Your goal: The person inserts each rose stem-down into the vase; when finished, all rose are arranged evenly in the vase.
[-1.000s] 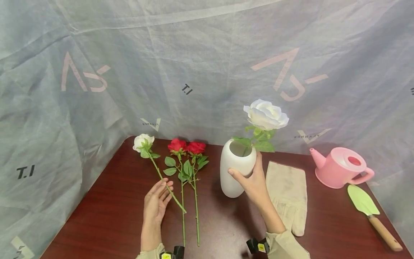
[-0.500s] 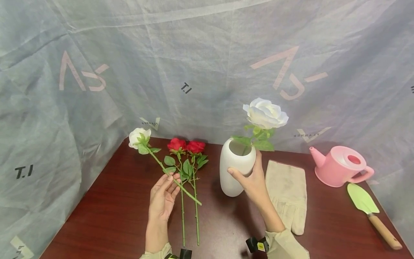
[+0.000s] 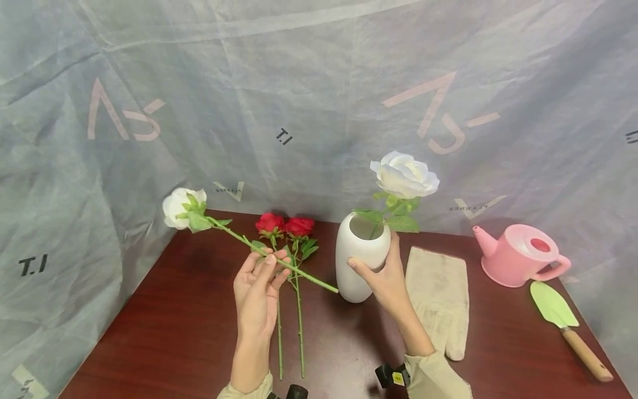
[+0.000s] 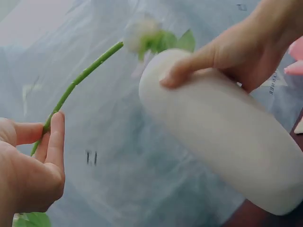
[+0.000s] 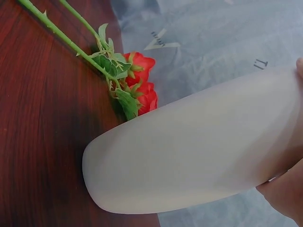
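Note:
In the head view my left hand [image 3: 259, 291] pinches the green stem of a white rose [image 3: 183, 209], its bloom off to the left and its stem end slanting down toward the vase. The left wrist view shows the stem [image 4: 80, 78] between thumb and fingers. My right hand [image 3: 386, 277] grips a white vase [image 3: 351, 271] from its right side, thumb across the front. Another white rose [image 3: 405, 176] stands in the vase, leaning right, its lower stem hidden inside. Two red roses, one bloom [image 3: 270, 223] beside the other [image 3: 299, 226], lie beneath my left hand.
A beige work glove [image 3: 438, 299] lies right of the vase on the dark red-brown table [image 3: 164, 332]. Farther right are a pink watering can [image 3: 518, 257] and a green trowel [image 3: 553, 305] with a wooden handle. A grey cloth backdrop [image 3: 309, 100] stands behind the table.
My left hand has moved right and up with the white rose. The stem has turned flatter, its cut end swinging toward the vase. My right hand and the vase stay nearly in place.

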Tool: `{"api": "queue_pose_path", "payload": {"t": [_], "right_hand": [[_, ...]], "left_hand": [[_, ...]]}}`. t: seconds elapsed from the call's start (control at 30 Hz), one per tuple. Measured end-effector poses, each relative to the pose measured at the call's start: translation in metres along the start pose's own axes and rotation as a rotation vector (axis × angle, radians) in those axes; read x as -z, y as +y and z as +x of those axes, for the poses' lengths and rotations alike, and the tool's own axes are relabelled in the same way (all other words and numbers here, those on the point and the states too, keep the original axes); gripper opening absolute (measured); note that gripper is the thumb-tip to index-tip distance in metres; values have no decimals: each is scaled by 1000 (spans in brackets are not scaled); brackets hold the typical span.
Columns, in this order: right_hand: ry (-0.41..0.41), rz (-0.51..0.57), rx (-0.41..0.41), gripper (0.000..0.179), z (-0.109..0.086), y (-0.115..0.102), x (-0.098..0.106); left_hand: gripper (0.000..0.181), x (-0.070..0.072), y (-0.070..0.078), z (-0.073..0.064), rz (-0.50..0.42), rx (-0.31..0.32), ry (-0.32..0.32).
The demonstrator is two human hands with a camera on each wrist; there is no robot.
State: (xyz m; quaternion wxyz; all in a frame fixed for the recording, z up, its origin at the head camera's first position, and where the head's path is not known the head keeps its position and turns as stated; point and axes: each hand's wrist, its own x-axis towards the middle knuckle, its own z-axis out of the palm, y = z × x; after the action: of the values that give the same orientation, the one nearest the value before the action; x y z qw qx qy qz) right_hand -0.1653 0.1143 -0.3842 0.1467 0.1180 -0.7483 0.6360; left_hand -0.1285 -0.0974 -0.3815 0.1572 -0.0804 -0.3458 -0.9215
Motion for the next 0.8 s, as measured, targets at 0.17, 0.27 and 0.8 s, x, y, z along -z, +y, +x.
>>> {"api": "queue_pose_path", "payload": {"t": [0.17, 0.27, 0.8], "right_hand": [[-7, -5, 6, 82, 0, 2, -1], [-1, -8, 10, 82, 0, 2, -1], [1, -5, 11, 84, -1, 2, 0]], "left_hand": [[10, -24, -1, 7, 30, -84, -37], [9, -37, -5, 14, 4, -112, -35], [11, -74, -38, 46, 237, -293, 17]]}}
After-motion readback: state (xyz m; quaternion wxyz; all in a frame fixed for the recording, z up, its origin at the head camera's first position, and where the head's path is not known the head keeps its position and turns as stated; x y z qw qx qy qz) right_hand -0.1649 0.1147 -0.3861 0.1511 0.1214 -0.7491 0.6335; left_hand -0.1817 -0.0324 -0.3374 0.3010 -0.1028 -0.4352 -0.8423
